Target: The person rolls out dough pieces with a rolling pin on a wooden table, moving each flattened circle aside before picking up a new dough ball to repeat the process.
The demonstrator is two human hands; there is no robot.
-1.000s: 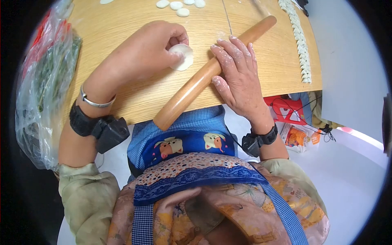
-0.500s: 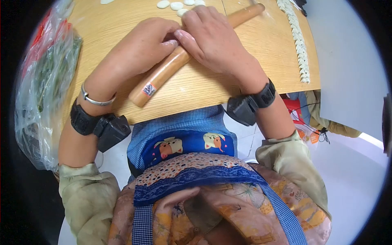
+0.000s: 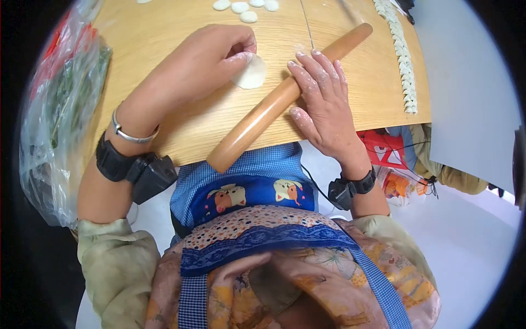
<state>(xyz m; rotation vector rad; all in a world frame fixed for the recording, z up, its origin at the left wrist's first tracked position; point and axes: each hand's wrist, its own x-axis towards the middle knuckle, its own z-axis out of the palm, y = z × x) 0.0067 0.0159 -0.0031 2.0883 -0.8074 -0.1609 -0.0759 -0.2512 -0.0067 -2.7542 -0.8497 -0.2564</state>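
A thin round dough wrapper [image 3: 254,74] is pinched at its upper left edge between the thumb and fingers of my left hand [image 3: 211,59]. The wrapper lies at the table surface, left of the rolling pin. My right hand [image 3: 327,107] rests palm down over the wooden rolling pin [image 3: 249,125], fingers stretched out and dusted with flour. Slanting from lower left to upper right, the pin has its near end at the table's front edge. Several small flattened dough pieces [image 3: 248,17] lie farther back, beyond my left hand.
A long row of folded dough pieces [image 3: 404,66] runs along the right side of the wooden table [image 3: 361,93]. On the left stands a clear plastic bag [image 3: 66,109] with greens inside. Below the table at right are a red bag [image 3: 382,149] and cables.
My right hand has moved right and toward me, its fingers now stretched out. The rolling pin has shifted right and toward me. The dough wrapper, hidden before, now shows in my left hand.
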